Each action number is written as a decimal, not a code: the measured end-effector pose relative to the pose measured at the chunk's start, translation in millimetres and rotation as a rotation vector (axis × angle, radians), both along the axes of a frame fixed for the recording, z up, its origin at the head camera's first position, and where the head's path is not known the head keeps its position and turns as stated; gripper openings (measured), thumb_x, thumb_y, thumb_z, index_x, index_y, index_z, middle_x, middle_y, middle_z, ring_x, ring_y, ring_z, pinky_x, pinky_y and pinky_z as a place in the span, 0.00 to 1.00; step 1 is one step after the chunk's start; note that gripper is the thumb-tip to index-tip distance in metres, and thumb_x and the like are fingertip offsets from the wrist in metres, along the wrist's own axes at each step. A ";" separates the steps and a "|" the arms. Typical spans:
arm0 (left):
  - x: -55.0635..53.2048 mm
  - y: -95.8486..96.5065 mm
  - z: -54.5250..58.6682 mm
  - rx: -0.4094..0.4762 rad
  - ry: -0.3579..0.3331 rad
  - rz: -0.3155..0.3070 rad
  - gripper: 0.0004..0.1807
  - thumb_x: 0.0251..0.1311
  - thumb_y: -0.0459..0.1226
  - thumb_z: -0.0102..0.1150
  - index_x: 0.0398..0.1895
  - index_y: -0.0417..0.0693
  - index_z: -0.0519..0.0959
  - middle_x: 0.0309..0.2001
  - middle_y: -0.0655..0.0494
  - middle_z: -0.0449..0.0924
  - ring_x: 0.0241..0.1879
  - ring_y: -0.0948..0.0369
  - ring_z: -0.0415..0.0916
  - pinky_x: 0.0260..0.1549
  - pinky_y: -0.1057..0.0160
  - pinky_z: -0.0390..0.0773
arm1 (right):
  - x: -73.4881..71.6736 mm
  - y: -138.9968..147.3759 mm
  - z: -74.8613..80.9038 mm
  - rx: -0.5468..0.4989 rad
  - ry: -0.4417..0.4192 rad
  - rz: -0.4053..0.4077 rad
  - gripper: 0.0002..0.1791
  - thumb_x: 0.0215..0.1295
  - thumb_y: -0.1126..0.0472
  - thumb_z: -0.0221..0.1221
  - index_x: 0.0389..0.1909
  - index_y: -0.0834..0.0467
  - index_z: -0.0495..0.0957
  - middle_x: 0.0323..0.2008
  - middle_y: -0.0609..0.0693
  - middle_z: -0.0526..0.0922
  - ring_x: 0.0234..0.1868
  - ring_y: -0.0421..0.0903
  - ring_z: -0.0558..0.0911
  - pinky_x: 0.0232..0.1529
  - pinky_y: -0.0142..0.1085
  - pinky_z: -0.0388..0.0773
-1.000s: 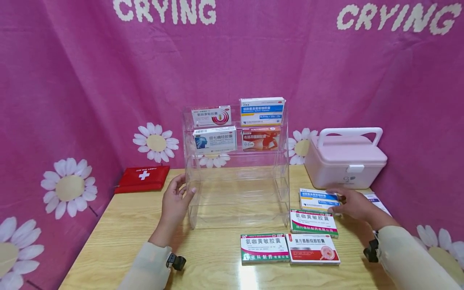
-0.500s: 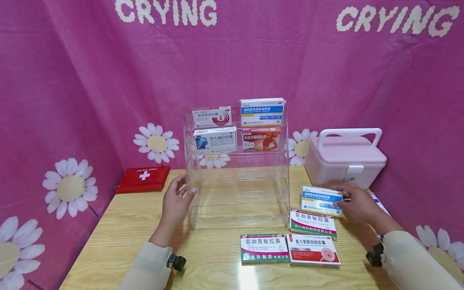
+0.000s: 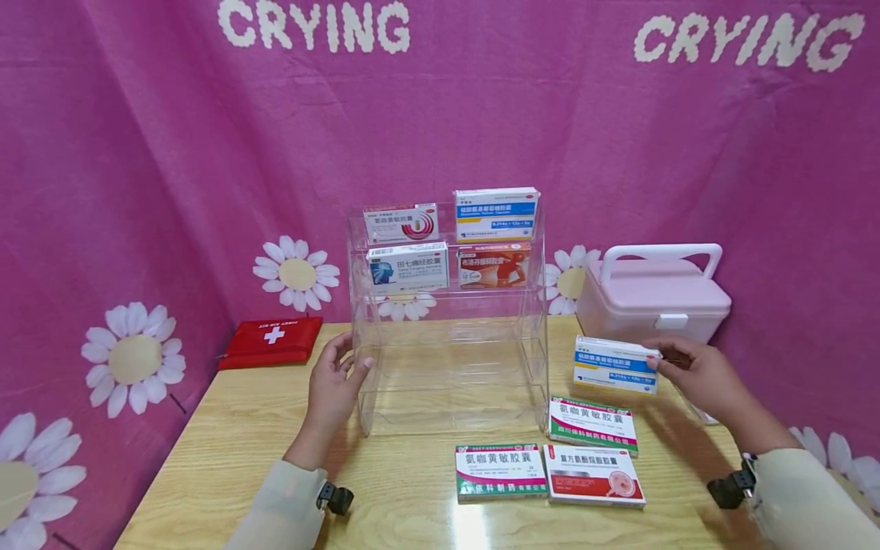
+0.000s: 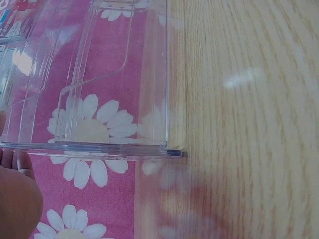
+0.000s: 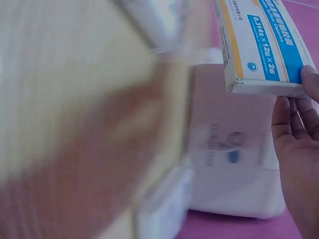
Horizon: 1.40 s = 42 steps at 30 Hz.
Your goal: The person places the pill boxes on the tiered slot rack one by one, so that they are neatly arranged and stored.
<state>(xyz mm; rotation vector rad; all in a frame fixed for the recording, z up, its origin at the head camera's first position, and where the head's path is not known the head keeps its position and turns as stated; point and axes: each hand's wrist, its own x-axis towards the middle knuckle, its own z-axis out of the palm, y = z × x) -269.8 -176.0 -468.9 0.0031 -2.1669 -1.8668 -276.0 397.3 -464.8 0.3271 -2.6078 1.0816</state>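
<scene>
Freshly raised off the desk [image 3: 227, 473] with a flat white cardboard box banded blue and yellow [image 3: 615, 367]

Taking the clear plastic tiered rack [image 3: 454, 397] as clock centre: pinching that box by its right end in the right hand [image 3: 697, 374], between three and four o'clock, thumb on the printed face, fingers behind. Was lying flat a second ago, touching a white, magenta and green cardboard box [image 3: 593, 425] at four o'clock; now tipped up and apart from it, so seemingly free to carry, printed face towards the wearer.

Gripping the rack's left side with the left hand [image 3: 333, 389] at eight o'clock, thumb and fingers either side of the panel, unchanged; probably steadying it.

Left flat on the desk: at five o'clock, a similar magenta-and-green box [image 3: 500, 472]; between four and five, a white-and-red cardboard box [image 3: 594, 475]. Already stood on the top tier at one o'clock: a like-printed blue-banded box [image 3: 496, 215].
</scene>
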 end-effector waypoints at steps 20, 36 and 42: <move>-0.8 -2.1 -7.6 0.032 0.025 -0.005 0.32 0.71 0.24 0.66 0.77 0.37 0.69 0.73 0.40 0.73 0.74 0.48 0.71 0.71 0.66 0.78 | 12.7 -101.5 93.2 -0.195 0.247 0.195 0.18 0.72 0.76 0.66 0.60 0.66 0.84 0.49 0.36 0.87 0.45 0.25 0.84 0.47 0.15 0.81; -2.5 -2.8 -4.5 0.000 -0.006 -0.013 0.33 0.73 0.29 0.67 0.78 0.45 0.68 0.75 0.45 0.72 0.76 0.49 0.70 0.74 0.53 0.75 | -25.6 -218.0 115.4 0.009 0.358 0.197 0.15 0.71 0.66 0.71 0.57 0.54 0.89 0.55 0.53 0.90 0.46 0.49 0.86 0.45 0.38 0.86; -3.0 -3.6 -5.7 -0.002 -0.012 -0.011 0.33 0.73 0.29 0.67 0.79 0.46 0.68 0.75 0.45 0.72 0.77 0.49 0.70 0.75 0.52 0.74 | -37.2 -250.9 102.9 -0.062 0.266 0.211 0.15 0.73 0.66 0.70 0.58 0.57 0.88 0.57 0.55 0.89 0.50 0.52 0.89 0.55 0.49 0.91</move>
